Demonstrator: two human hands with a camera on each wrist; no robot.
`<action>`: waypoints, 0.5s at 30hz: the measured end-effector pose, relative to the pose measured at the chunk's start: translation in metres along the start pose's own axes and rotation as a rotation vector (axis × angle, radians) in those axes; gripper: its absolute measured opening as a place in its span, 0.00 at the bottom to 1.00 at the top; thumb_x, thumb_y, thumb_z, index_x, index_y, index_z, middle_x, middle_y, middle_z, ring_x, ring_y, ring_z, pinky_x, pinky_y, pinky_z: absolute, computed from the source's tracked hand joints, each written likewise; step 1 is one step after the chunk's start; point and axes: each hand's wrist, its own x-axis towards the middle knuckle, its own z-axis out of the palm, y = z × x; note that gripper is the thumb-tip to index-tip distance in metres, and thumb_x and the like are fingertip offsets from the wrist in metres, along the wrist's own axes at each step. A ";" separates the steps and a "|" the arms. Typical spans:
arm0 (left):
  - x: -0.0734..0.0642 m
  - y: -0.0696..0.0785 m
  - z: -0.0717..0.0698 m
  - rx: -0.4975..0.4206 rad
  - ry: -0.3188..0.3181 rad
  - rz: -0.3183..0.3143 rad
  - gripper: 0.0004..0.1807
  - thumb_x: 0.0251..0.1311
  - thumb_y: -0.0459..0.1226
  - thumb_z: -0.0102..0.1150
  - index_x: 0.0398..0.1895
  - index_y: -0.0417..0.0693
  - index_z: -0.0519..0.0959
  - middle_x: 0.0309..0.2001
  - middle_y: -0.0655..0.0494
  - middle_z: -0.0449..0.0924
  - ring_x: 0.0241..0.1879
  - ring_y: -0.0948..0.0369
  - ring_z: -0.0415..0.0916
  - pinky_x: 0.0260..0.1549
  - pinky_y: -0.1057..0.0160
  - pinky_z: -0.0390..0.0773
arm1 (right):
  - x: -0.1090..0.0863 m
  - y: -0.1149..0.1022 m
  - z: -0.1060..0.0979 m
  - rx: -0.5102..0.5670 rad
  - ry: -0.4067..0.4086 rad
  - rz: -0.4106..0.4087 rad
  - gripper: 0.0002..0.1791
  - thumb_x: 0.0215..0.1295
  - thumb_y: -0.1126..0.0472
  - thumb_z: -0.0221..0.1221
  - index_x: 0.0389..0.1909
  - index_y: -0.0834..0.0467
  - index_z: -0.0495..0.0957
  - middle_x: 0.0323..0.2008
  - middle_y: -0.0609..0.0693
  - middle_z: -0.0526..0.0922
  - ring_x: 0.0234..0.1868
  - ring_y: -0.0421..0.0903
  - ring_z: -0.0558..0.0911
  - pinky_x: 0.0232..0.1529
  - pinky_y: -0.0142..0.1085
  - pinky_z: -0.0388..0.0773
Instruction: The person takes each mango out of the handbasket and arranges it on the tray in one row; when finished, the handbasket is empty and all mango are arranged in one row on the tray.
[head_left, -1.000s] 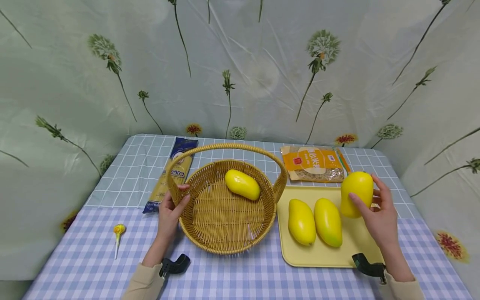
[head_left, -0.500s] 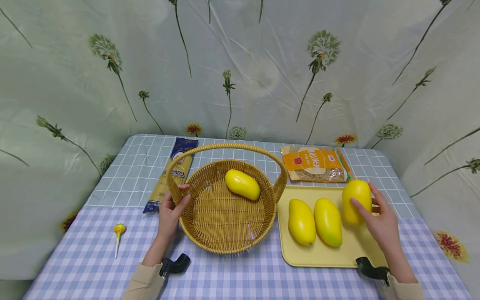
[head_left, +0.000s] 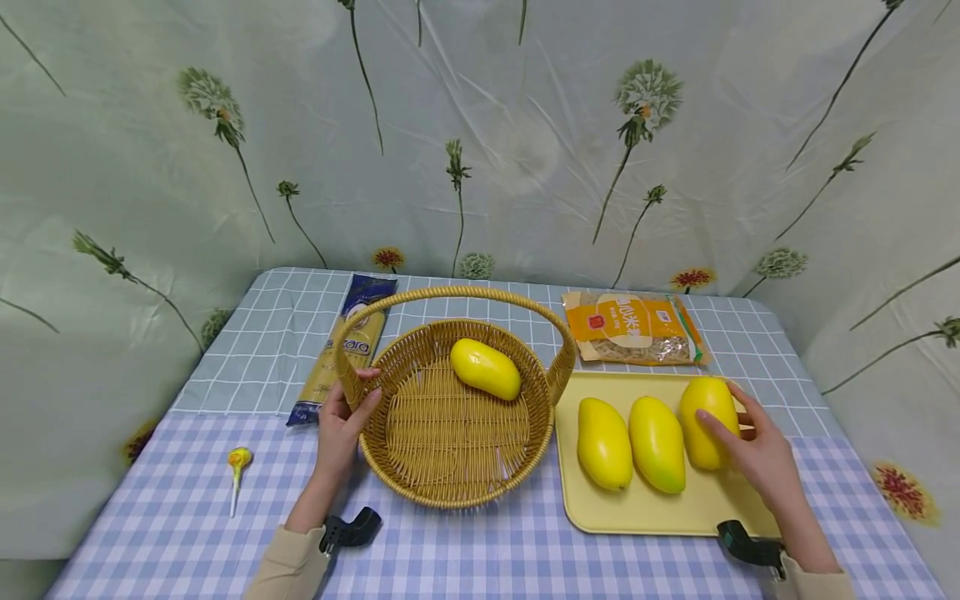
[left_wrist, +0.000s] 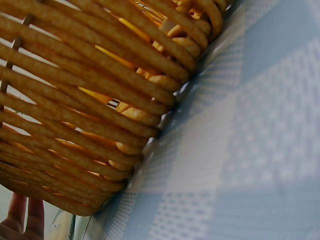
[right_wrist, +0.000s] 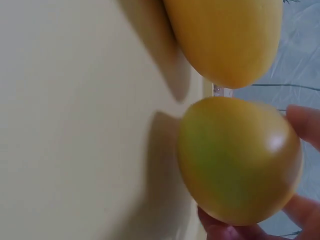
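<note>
In the head view my left hand grips the left side of a round wicker basket at the foot of its tall handle. One yellow mango lies inside, toward the back. The left wrist view is filled by the woven basket wall, with fingertips at its lower left edge. My right hand holds another mango between thumb and fingers, low over the right part of a pale yellow tray. Two mangoes, a left one and a right one, lie beside it.
A blue-and-gold pasta packet lies behind the basket's left side. An orange food bag sits behind the tray. At the left, a yellow lollipop rests on the checked tablecloth. A floral curtain hangs at the back.
My right hand has lowered the mango toward the tray, bringing it close beside the two others. The left hand and the basket stay where they were.
</note>
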 end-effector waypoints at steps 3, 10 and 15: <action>0.000 0.000 0.000 -0.004 -0.003 0.004 0.15 0.62 0.22 0.53 0.50 0.25 0.67 0.50 0.50 0.77 0.55 0.56 0.70 0.55 0.61 0.66 | -0.008 -0.015 -0.005 -0.018 -0.078 0.031 0.48 0.63 0.35 0.53 0.74 0.58 0.47 0.55 0.72 0.66 0.45 0.60 0.69 0.30 0.37 0.70; 0.000 0.000 0.000 -0.008 -0.008 0.012 0.14 0.62 0.22 0.53 0.50 0.25 0.68 0.50 0.50 0.78 0.55 0.56 0.70 0.55 0.61 0.67 | -0.016 -0.029 -0.011 -0.040 -0.159 0.055 0.48 0.65 0.36 0.50 0.73 0.63 0.45 0.56 0.74 0.62 0.47 0.63 0.67 0.33 0.40 0.70; 0.000 0.001 0.001 -0.009 -0.010 0.017 0.14 0.62 0.22 0.53 0.50 0.25 0.68 0.50 0.50 0.78 0.55 0.56 0.70 0.54 0.62 0.67 | -0.014 -0.028 -0.012 -0.051 -0.199 0.051 0.48 0.65 0.35 0.49 0.72 0.63 0.45 0.58 0.75 0.60 0.50 0.67 0.66 0.40 0.51 0.71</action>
